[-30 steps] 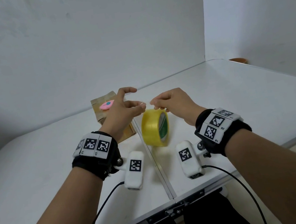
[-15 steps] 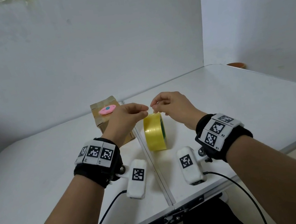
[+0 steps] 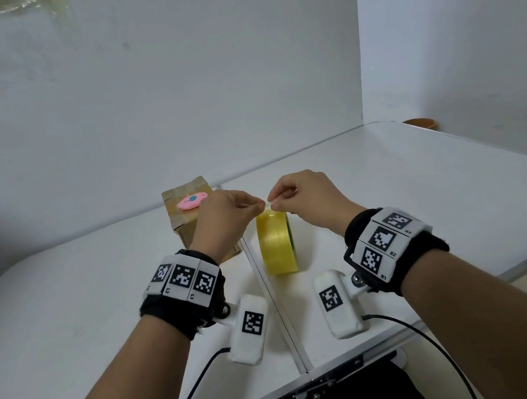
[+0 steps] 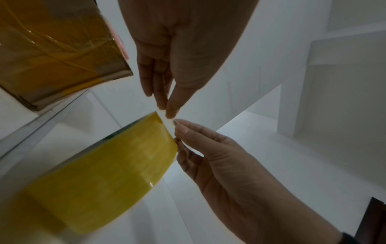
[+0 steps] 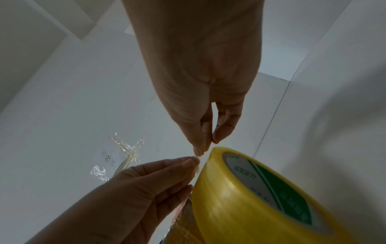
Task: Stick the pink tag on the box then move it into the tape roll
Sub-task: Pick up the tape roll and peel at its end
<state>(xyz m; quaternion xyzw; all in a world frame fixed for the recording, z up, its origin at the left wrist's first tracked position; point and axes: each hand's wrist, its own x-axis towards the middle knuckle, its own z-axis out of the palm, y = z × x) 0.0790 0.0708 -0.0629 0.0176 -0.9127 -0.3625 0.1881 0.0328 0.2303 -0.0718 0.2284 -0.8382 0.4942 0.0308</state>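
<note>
Both hands meet just above the top of the tape roll point(image 3: 276, 245), each pinching the short free end of tape point(image 4: 169, 123) lifted off the roll's top. The left hand point(image 3: 224, 219) holds it between thumb and fingertips, its other fingers curled in; the right hand point(image 3: 306, 197) pinches the same strip from the other side, and the two pinches almost touch. Right below the pinch, the yellow roll stands on its edge on the white table point(image 3: 66, 316), its green-printed core facing the right-hand side. Just left of the left hand, and partly hidden behind it, sits the brown box point(image 3: 187, 225), wrapped in clear tape. The pink tag point(image 3: 191, 202) lies flat on the box's top, apart from both hands. Farther to the right, at the table's far corner, a small brown bowl point(image 3: 421, 123) shows at the edge.
</note>
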